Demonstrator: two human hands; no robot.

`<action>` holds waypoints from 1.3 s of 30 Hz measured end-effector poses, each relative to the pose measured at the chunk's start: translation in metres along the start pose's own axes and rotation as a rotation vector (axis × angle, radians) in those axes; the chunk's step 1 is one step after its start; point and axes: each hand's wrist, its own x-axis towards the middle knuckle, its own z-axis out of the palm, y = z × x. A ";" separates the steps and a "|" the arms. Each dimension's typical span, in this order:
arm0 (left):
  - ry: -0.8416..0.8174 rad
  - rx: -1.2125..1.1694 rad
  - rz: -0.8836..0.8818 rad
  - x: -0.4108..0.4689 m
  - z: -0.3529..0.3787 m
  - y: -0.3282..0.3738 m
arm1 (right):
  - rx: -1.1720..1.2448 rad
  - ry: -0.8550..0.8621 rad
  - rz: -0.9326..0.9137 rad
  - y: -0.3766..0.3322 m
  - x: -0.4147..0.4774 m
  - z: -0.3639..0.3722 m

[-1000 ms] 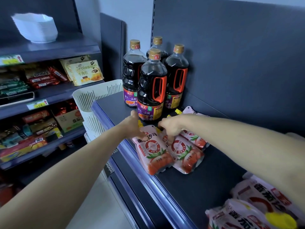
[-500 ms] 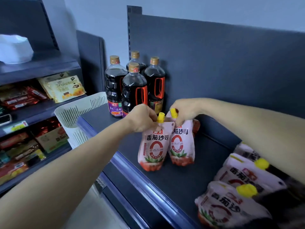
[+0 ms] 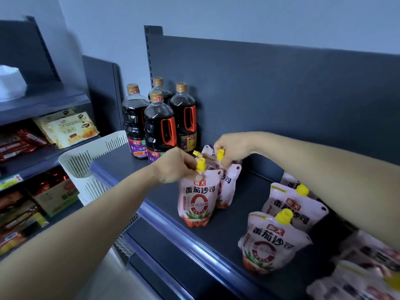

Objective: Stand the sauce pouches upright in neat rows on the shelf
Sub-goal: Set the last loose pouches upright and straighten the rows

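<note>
On the dark shelf (image 3: 134, 169) in front of me, my left hand (image 3: 175, 167) pinches the top of a front pouch (image 3: 198, 202) just below its yellow cap (image 3: 200, 165). That pouch stands upright near the shelf's front lip, label facing me. My right hand (image 3: 232, 148) is closed on the neck of a second pouch (image 3: 229, 182), which stands just behind and to the right of the first, touching it; its cap (image 3: 220, 154) pokes out between my fingers. A third pouch (image 3: 207, 150) leans behind these two, against the bottles, partly hidden by my hands.

Four dark bottles (image 3: 161, 128) stand in a tight cluster at the back left of the shelf, near the rear panel.

To the right, under my right forearm, more pouches stand in a line running front to back: the nearest one (image 3: 272, 245) upright by the front edge, another (image 3: 294, 204) behind it, and a further one (image 3: 290, 180) mostly hidden by my arm. At the far right corner lie blurred pouches (image 3: 368, 276) that I cannot make out clearly.

A white basket (image 3: 86, 154) sits just beside the shelf's left end.
</note>
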 end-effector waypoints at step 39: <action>-0.077 0.178 -0.434 0.133 0.030 -0.059 | -0.406 0.052 0.023 0.046 0.102 -0.018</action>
